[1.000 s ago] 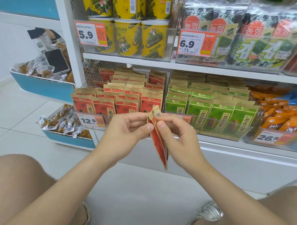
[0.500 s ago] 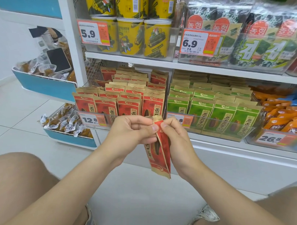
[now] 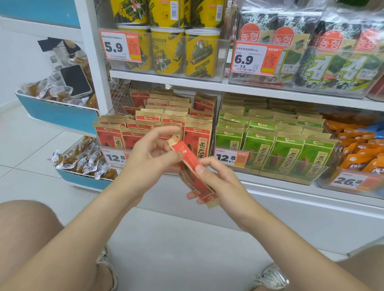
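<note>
Here, a white shelf unit [image 3: 261, 89] fills most of the view, standing on a pale tiled floor [image 3: 23, 151]. Its upper board carries clear bins with large green seaweed bags [image 3: 336, 59] on the right and stacked yellow canisters [image 3: 168, 50] on the left. On the lower board, a tray of red packs [image 3: 155, 118] stands in upright rows. Just beside it on the right are green packs [image 3: 284, 140], and farther right are orange pouches [image 3: 365, 152]. To the left of the unit, two blue bins, an upper one [image 3: 61, 115] and a lower one [image 3: 83, 181], hold small wrapped snacks, and a dark phone [image 3: 75, 80] lies on top of the upper heap.

Both bare forearms reach in from below, between the person's knees. The right hand [image 3: 218, 179] pinches the held packet [image 3: 186, 155]: its thumb presses on the near face and its fingers [image 3: 194, 195] are curled underneath near the lower end. The left hand [image 3: 150, 155] has its thumb against the packet's upper part, its index finger stretched out above the top edge and its other fingers loosely curled. I cannot tell whether it is gripping. The packet hangs in the air in front of the red row, tilted with its top toward the left, near a 12.8 price tag [image 3: 228, 158].
</note>
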The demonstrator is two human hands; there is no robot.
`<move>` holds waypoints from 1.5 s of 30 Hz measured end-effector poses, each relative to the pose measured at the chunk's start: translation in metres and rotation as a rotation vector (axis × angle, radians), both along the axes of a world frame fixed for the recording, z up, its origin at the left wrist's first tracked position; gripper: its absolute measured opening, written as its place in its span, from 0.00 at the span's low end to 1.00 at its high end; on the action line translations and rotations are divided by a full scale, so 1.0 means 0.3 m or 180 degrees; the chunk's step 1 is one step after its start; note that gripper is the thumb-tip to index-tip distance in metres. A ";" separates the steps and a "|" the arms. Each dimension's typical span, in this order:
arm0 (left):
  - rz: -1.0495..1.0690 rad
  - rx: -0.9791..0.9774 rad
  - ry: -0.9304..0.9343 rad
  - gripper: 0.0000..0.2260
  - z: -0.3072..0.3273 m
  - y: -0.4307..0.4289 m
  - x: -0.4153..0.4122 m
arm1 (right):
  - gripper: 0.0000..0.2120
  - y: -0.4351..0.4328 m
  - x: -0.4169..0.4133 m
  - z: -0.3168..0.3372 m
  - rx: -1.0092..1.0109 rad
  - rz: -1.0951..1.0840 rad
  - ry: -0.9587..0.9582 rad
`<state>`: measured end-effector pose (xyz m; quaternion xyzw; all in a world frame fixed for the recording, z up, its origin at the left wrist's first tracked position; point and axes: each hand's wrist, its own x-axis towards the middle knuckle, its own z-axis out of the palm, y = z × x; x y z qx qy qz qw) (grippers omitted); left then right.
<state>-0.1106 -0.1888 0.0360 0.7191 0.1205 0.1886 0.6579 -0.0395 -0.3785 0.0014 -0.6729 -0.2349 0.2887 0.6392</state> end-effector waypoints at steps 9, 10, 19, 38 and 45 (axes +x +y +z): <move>-0.0103 -0.0183 -0.0101 0.10 0.024 0.020 -0.018 | 0.36 -0.061 0.050 0.056 0.0740 0.1326 0.1396; 0.0068 -0.0290 -0.0104 0.09 0.020 0.017 -0.014 | 0.37 -0.059 0.050 0.055 0.0807 0.1283 0.1273; -0.0013 -0.0259 0.0139 0.09 0.014 0.028 -0.003 | 0.16 -0.014 0.068 0.078 0.0848 -0.1260 -0.0201; 0.0525 0.0731 0.0089 0.09 -0.077 0.052 0.085 | 0.21 0.043 0.215 0.137 0.0061 -0.0863 -0.1820; 0.0521 0.2903 -0.0143 0.31 -0.116 0.070 0.110 | 0.10 0.069 0.262 0.063 -0.0613 -0.0916 -0.2708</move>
